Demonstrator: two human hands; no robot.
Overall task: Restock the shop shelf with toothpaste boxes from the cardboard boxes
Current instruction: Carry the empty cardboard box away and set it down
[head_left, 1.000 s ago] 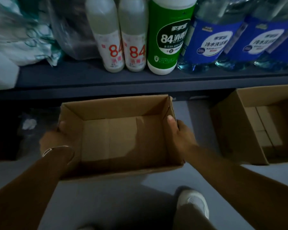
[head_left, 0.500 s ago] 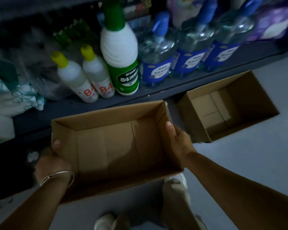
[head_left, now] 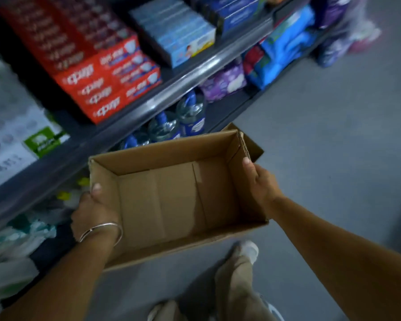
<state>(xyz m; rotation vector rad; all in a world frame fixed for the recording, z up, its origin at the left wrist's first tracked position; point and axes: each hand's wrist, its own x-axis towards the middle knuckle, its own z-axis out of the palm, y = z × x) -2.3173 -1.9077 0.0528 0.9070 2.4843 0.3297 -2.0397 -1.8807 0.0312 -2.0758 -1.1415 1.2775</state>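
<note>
Item: open cardboard box (head_left: 171,200), nothing visible inside, carried clear of the grey floor (head_left: 333,135) in front of the shelf (head_left: 190,72). We note the left hand (head_left: 93,212) gripping its left wall, thumb over the rim, and the right hand (head_left: 262,181) gripping the right wall likewise. Red toothpaste boxes (head_left: 107,82) stacked at the shelf's front edge; blue boxes (head_left: 178,35) beside them. Second cardboard box (head_left: 252,147) just behind, mostly hidden.

Open brown cardboard box (head_left: 171,200), nothing inside, held level above the floor, red toothpaste boxes (head_left: 107,72) stacked on the shelf (head_left: 195,72)
</note>
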